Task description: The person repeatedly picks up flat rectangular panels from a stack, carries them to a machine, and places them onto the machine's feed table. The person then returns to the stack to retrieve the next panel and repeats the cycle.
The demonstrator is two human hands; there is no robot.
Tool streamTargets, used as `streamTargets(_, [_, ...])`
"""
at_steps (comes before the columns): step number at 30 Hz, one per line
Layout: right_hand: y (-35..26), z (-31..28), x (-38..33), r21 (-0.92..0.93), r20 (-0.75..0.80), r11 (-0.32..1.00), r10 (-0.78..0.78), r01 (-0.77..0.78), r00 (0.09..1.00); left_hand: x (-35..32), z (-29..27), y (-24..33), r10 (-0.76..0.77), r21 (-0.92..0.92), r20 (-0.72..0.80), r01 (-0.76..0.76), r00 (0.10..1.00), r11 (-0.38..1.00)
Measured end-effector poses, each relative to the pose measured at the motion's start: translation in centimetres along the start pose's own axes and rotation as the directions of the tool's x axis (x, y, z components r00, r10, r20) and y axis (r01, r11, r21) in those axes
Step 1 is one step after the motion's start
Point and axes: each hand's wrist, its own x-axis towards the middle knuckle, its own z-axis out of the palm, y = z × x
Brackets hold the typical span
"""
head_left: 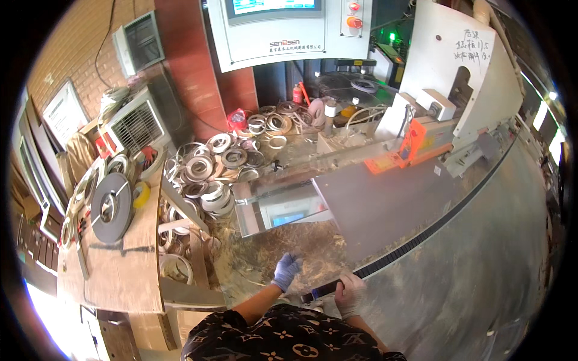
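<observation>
My left hand (286, 271), in a pale lavender glove with darker fingertips, hangs over the dusty floor near my body. Its fingers are loosely bent and I see nothing in them. In a whitish glove, my right hand (350, 293) rests against the near end of a black segmented conveyor track (402, 253). Its fingers lie along the track end, and no held thing shows. Beyond the track a flat grey-brown board (385, 204) lies on the machine, its far part beside an orange guard (412, 144).
Rolls of edge banding (220, 156) are heaped on the floor. At left a wooden table (129, 265) carries a large grey roll (112, 207) and yellow tape (141, 194). A control panel (289, 45) stands ahead. To the right spreads a grey metal surface (469, 259).
</observation>
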Motion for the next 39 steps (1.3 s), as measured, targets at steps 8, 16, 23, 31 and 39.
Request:
streamTargets(8, [-3.7, 0.4, 1.5, -0.131, 0.037, 0.979, 0.161, -0.155, 0.986, 0.9, -0.9, 2.5, 0.002, 0.526, 0.385, -0.221, 0.923, 0.821])
streamTargets(16, [-7.4, 2.7, 0.0, -0.234, -0.206, 0.950, 0.160, -0.208, 0.965, 16.7, -0.1, 25.8, 0.742, 0.660, 0.565, -0.737, 0.362, -0.143])
streamTargets(23, [-11.5, 5.1, -4.5, -0.107, -0.253, 0.912, 0.360, -0.396, 0.898, 22.4, 5.0, 43.7, 0.793, 0.754, 0.585, -0.477, 0.172, -0.452])
streamTargets(31, [-13.4, 5.0, -5.6, -0.053, -0.259, 0.841, 0.510, -0.539, 0.820, 25.1, 9.8, 55.2, 0.766, 0.779, 0.613, 0.015, 0.192, -0.627])
streamTargets(39, [-12.9, 6.9, -10.1, 0.132, -0.385, 0.673, 0.711, -0.727, 0.588, 26.6, 13.6, 60.1, 0.739, 0.748, 0.649, 0.024, 0.180, -0.663])
